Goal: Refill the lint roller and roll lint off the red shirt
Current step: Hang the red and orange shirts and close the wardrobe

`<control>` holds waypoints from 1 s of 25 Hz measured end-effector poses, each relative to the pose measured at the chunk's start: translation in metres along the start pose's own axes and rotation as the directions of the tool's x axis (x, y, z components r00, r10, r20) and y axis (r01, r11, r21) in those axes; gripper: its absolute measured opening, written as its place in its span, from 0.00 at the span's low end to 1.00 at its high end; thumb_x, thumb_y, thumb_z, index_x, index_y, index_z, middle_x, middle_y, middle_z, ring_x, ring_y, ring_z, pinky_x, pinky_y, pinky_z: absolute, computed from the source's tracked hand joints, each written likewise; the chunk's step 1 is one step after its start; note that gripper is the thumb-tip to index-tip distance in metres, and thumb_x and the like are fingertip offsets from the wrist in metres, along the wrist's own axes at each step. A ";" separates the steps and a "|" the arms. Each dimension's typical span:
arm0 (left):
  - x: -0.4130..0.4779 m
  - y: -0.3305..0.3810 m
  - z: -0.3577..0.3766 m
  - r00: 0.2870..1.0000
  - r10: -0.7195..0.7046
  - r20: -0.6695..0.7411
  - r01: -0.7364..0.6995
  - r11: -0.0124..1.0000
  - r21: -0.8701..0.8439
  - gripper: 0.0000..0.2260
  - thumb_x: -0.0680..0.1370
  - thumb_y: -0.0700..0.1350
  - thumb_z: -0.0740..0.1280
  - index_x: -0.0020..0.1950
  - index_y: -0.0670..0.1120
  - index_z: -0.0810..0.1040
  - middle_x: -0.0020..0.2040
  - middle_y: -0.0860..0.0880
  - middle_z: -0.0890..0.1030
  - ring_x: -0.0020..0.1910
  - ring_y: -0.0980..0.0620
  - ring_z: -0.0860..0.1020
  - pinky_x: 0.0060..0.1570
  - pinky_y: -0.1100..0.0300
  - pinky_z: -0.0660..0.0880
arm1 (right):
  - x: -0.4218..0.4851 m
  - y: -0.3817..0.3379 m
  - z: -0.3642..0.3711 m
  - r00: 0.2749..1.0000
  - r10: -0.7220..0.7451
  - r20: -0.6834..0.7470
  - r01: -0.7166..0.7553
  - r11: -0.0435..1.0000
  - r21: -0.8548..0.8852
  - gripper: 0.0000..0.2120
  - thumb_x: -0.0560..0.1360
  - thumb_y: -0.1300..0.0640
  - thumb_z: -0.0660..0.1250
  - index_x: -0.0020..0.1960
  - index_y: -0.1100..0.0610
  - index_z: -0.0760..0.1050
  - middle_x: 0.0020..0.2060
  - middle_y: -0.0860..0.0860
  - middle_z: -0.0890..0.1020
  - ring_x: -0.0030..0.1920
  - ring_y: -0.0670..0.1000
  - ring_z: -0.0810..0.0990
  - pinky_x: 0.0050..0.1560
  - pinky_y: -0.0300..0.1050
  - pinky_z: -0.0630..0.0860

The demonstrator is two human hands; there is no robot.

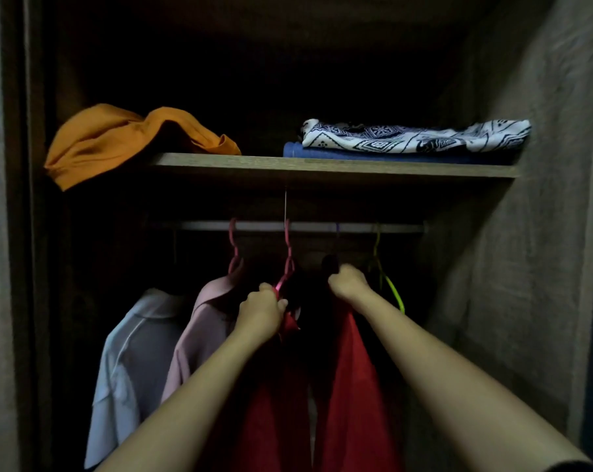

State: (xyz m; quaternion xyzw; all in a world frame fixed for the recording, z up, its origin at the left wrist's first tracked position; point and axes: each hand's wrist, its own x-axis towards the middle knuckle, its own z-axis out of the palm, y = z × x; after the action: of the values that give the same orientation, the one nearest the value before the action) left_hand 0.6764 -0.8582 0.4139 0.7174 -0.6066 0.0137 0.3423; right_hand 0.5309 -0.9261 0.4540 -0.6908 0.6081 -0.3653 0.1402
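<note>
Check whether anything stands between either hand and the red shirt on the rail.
Nothing visible does. The left hand grips the red hanger at the collar of the red shirt; the right hand grips at its other shoulder. The pink shirt and green hanger hang beside it.

no readable writing in the wardrobe
the white cloth (417, 136) on the shelf (322, 165) bears only a dark geometric print; the red shirt (353, 386) and the pink shirt (199, 335) beside it show no legible label or number.
</note>
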 end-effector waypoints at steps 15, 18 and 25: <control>-0.047 0.034 -0.144 0.325 0.715 -0.619 -0.583 0.666 0.465 0.10 0.73 0.44 0.60 0.47 0.39 0.76 0.40 0.40 0.79 0.40 0.41 0.78 0.40 0.55 0.71 | -0.112 -0.021 -0.042 0.491 -0.819 -0.297 0.547 0.555 -0.626 0.32 0.74 0.46 0.55 0.72 0.63 0.61 0.72 0.60 0.66 0.72 0.57 0.65 0.70 0.52 0.63; -0.019 0.041 -0.212 0.284 0.711 -0.644 -0.346 0.702 0.623 0.14 0.74 0.47 0.61 0.54 0.41 0.76 0.55 0.38 0.77 0.52 0.39 0.76 0.48 0.49 0.75 | -0.092 -0.059 -0.076 0.353 -0.898 -0.262 0.507 0.419 -0.753 0.36 0.73 0.40 0.54 0.73 0.62 0.59 0.73 0.59 0.63 0.74 0.55 0.60 0.72 0.51 0.55; 0.030 0.006 -0.264 0.987 0.050 -0.154 0.011 0.929 0.370 0.35 0.69 0.75 0.46 0.73 0.61 0.58 0.70 0.43 0.69 0.67 0.40 0.69 0.67 0.36 0.61 | -0.045 -0.089 -0.109 0.485 -0.867 -0.117 0.417 0.347 -0.840 0.46 0.68 0.29 0.50 0.75 0.61 0.54 0.73 0.62 0.61 0.74 0.59 0.61 0.70 0.52 0.54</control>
State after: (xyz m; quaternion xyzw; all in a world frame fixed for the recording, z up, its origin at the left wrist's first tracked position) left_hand 0.7836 -0.7504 0.6318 0.7595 -0.5708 0.1887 0.2485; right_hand 0.5228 -0.8369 0.5715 -0.7342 0.3617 -0.3012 -0.4894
